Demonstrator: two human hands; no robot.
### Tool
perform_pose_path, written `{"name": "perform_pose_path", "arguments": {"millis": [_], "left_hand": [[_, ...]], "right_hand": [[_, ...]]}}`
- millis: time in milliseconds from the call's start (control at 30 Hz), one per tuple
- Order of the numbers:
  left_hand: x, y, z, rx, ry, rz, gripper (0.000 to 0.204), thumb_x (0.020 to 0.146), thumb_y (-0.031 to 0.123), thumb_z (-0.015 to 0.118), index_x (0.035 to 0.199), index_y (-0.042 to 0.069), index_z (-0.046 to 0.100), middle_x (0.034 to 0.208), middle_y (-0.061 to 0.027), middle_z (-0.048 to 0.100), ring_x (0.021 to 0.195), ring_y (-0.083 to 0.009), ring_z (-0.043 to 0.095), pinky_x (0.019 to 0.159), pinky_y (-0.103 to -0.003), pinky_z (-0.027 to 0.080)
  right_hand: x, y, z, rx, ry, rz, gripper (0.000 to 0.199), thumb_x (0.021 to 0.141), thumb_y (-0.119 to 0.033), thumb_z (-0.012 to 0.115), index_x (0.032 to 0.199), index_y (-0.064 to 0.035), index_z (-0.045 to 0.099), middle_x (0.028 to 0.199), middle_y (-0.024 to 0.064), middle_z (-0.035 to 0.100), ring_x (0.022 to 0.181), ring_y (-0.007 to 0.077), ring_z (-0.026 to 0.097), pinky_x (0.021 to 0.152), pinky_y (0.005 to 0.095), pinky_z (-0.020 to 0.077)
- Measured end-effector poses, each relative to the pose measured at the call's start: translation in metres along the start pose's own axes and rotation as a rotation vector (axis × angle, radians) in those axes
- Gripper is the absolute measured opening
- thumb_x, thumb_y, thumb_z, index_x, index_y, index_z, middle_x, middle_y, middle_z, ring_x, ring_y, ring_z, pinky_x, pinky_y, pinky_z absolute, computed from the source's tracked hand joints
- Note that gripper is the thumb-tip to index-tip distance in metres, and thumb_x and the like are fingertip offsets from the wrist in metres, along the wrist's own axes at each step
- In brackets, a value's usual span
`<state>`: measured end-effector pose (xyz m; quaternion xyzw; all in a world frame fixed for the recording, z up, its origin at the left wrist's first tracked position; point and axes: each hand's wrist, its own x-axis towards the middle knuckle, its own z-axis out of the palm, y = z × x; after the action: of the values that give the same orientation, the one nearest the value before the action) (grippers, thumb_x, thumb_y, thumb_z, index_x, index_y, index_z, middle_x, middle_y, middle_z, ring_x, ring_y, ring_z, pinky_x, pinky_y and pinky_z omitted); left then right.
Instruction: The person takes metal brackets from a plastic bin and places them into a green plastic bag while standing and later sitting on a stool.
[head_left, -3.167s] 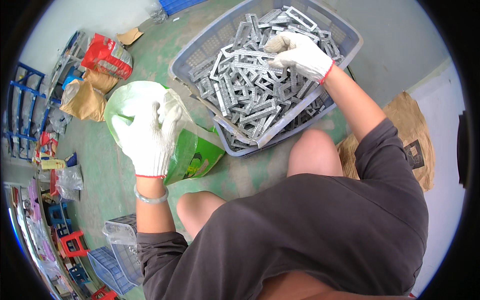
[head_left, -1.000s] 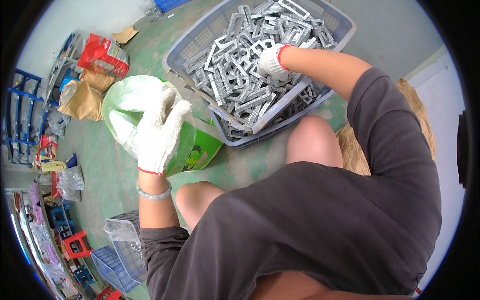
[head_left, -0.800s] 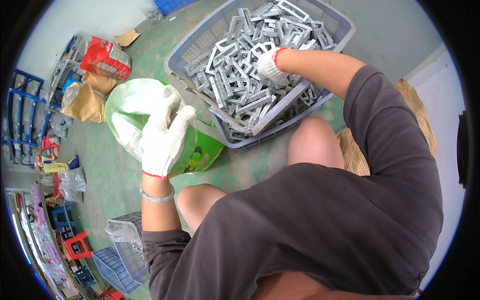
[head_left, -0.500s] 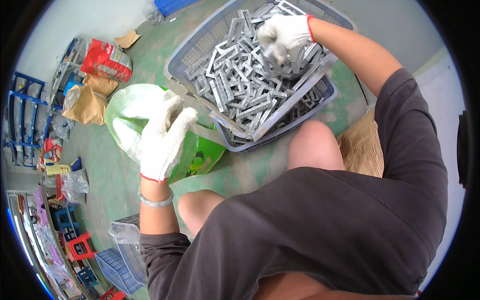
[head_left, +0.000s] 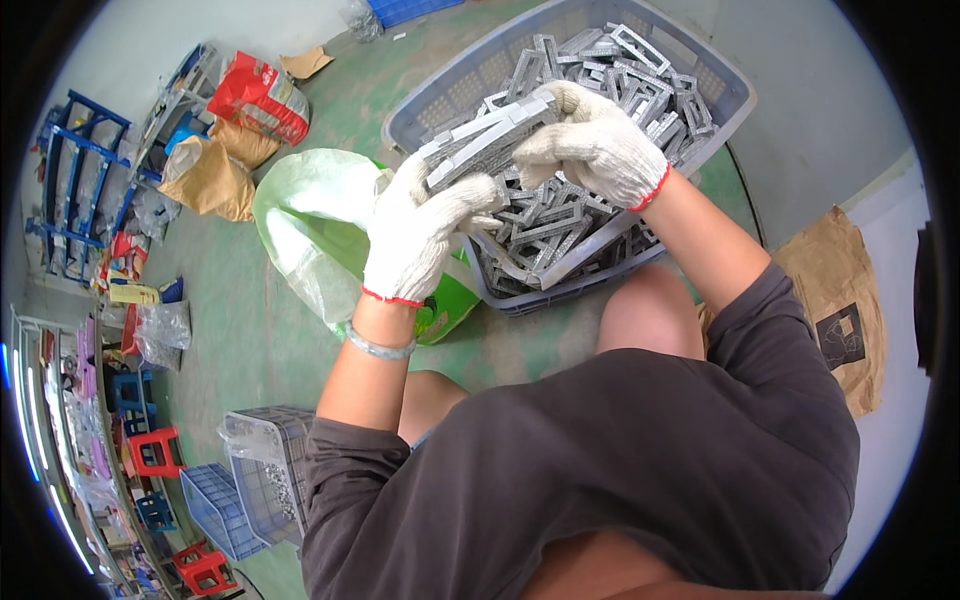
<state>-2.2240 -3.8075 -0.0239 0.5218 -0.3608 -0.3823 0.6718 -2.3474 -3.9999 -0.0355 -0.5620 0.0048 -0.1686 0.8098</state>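
Both my hands wear white knit gloves with red cuffs. Between them, over the crate, is a small stack of silver rectangular metal frames [head_left: 490,135], lying side by side. My left hand [head_left: 425,215] closes round the near left end, thumb along the lower side. At the other end, my right hand [head_left: 595,145] grips the stack with curled fingers. Below, a grey plastic crate [head_left: 735,95] holds a heap of similar metal frames [head_left: 555,225], partly hidden by my hands. A green and white woven sack [head_left: 300,235] stands open just left of my left hand.
The crate rests on another bluish crate [head_left: 520,300]. A brown paper sack [head_left: 840,300] lies at the right by the wall. Paper sacks [head_left: 205,180] and a red bag [head_left: 260,100] stand far left. Mesh baskets [head_left: 265,470] and red stools [head_left: 155,452] are at lower left.
My right hand has come back left from the heap with metal frames. My left hand has moved right from over the sack and now grips their other end. The view has shifted slightly.
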Motion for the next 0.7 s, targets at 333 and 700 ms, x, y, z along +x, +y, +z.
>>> {"name": "perform_pose_path", "arguments": {"millis": [333,700], "left_hand": [[-0.009,-0.013,0.002,0.215,0.160,0.201,0.058,0.078,-0.009,0.046,0.135,-0.004,0.046,0.119,-0.0138,0.061,0.100,-0.0189,0.063,0.084,-0.029,0.054],[-0.005,-0.016,-0.002,0.177,0.215,0.277,0.054,0.083,-0.003,0.050,0.137,-0.001,0.045,0.113,-0.0126,0.060,0.090,-0.0189,0.065,0.075,-0.032,0.058]], "right_hand": [[-0.024,-0.001,0.017,-0.090,0.019,0.007,0.052,0.074,0.004,0.078,0.120,0.0041,0.054,0.111,0.0154,0.065,0.090,0.0215,0.068,0.073,0.0364,0.0600],[-0.024,0.005,0.016,0.071,-0.129,0.039,0.030,0.092,-0.013,0.066,0.115,0.0050,0.060,0.101,0.0131,0.068,0.085,0.0210,0.069,0.075,0.0349,0.0593]]}}
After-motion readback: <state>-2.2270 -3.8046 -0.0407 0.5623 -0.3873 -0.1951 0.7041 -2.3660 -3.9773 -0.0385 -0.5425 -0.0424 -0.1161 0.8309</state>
